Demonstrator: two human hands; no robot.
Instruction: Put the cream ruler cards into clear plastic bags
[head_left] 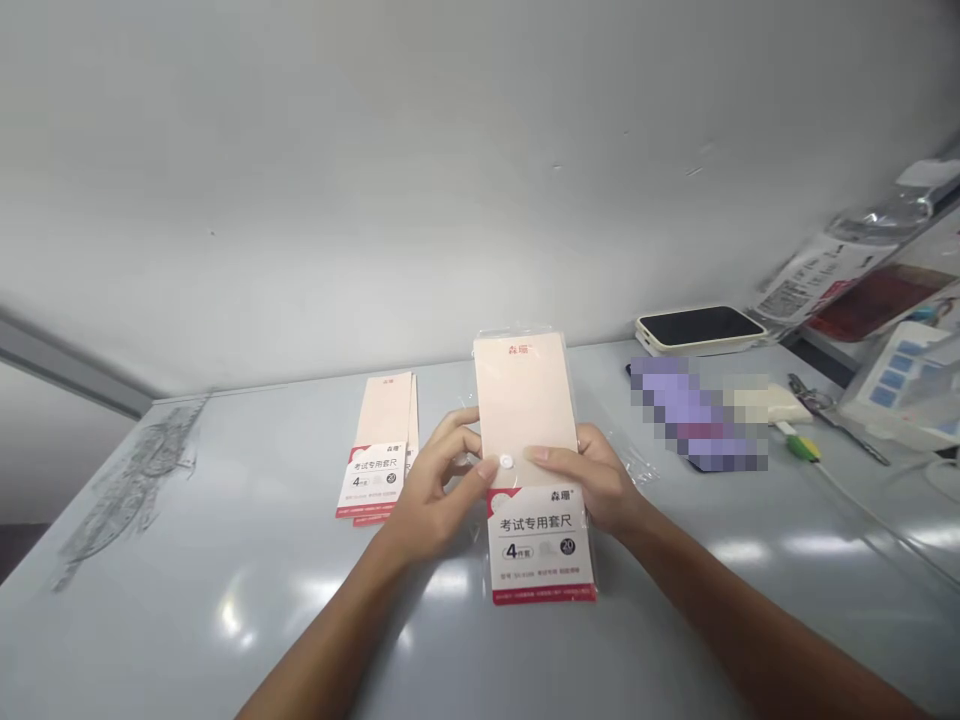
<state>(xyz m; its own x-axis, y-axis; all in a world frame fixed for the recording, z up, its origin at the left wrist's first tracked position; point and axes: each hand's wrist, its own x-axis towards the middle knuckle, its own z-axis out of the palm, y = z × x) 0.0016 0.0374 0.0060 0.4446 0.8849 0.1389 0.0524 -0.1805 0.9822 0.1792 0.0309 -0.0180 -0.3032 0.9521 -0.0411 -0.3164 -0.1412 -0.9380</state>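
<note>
Upright in front of me is a pale pink ruler set packet [525, 400] in a clear sleeve, with a white and red printed label across its lower part. My left hand [442, 480] is closed on its left edge, thumb beside a small white snap button [506, 461]. From the right side my right hand [600, 475] grips the same packet, thumb lying across the front and fingers hidden behind. To the left, a small overlapping stack of matching packets [375, 455] lies on the grey table [247, 510].
Toward the back right lie a phone [701, 328] and a blurred purple item [686, 415]. A white cable with a green and yellow plug [802, 447] runs nearby. At the right edge are a clear plastic bottle [877, 225] and containers. A white wall [375, 200] rises behind.
</note>
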